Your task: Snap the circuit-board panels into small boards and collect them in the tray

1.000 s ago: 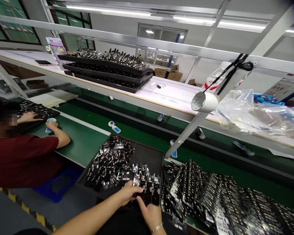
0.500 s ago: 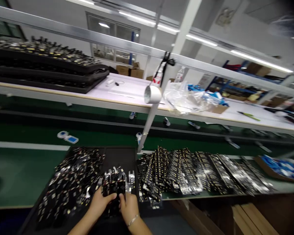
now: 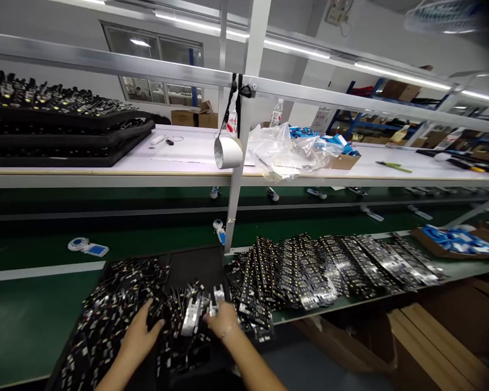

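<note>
Two hands are working inside a black tray (image 3: 195, 267): the left hand (image 3: 140, 339) is lying spread open on loose boards (image 3: 118, 296), while the right hand (image 3: 224, 320) is curling beside a white clip (image 3: 191, 317), its grip unclear.

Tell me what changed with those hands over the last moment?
The hands have parted: the left hand moved left and lies open on the heap of black strips, and the right hand moved right, its fingers at a white-tipped strip. The bunch they gripped together is no longer held up. The rows of strips on the green belt stayed put.
</note>
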Action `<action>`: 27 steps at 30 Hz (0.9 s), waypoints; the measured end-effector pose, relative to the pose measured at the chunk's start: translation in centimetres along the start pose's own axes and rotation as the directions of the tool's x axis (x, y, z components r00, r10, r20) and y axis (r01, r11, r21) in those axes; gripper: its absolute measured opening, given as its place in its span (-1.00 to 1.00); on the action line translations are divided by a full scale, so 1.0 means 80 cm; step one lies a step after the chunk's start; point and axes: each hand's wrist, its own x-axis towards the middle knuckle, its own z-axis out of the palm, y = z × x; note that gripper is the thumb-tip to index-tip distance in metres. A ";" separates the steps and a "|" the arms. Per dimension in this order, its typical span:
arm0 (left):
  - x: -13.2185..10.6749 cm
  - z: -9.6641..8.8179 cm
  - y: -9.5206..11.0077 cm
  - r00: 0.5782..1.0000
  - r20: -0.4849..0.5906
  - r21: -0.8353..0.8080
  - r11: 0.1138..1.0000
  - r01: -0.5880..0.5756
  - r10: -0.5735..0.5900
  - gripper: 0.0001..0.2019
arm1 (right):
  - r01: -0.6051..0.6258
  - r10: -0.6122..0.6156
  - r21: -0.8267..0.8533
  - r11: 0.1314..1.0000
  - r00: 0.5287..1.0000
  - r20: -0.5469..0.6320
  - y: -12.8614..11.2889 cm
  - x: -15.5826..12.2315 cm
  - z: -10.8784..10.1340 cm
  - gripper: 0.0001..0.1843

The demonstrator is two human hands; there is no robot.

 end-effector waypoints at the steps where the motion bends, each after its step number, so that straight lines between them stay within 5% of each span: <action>1: -0.007 -0.011 -0.003 1.000 0.009 -0.042 0.999 -0.017 0.017 -0.26 | -0.021 0.018 -0.034 0.999 0.994 -0.106 0.009 0.007 -0.026 -0.59; 4: -0.036 -0.030 -0.015 1.000 -0.005 -0.179 0.984 -0.019 0.019 -0.33 | -0.182 0.134 -0.091 0.979 0.911 -0.390 0.050 0.029 -0.117 -0.50; 8: -0.074 -0.027 -0.036 0.998 -0.001 -0.322 0.944 0.066 -0.070 -0.39 | -0.514 0.407 -0.024 0.858 0.707 -0.578 0.115 0.061 -0.209 -0.17; 13: -0.098 -0.009 -0.052 0.989 0.052 -0.402 0.904 0.146 -0.136 -0.40 | -0.616 0.512 -0.020 0.787 0.671 -0.536 0.149 0.087 -0.231 -0.33; 15: -0.101 -0.005 -0.050 0.990 0.063 -0.397 0.906 0.144 -0.129 -0.38 | -0.615 0.516 -0.003 0.789 0.664 -0.542 0.151 0.089 -0.233 -0.23; 18: -0.103 -0.003 -0.037 0.990 0.087 -0.393 0.909 0.137 -0.112 -0.36 | -0.552 0.480 0.032 0.833 0.694 -0.537 0.151 0.085 -0.249 -0.11; 23: -0.109 -0.017 0.015 0.975 0.200 -0.565 0.802 0.192 -0.093 -0.41 | -0.337 0.313 0.049 0.940 0.799 -0.514 0.140 0.060 -0.264 -0.28; 25: -0.115 -0.034 0.046 0.941 0.322 -0.702 0.640 0.313 -0.107 -0.43 | -0.180 0.160 0.013 0.984 0.836 -0.524 0.126 0.036 -0.243 -0.29; 27: -0.121 -0.055 0.079 0.879 0.470 -0.805 0.368 0.466 -0.084 -0.39 | 0.222 -0.224 -0.064 0.973 0.837 -0.500 0.104 0.003 -0.207 -0.41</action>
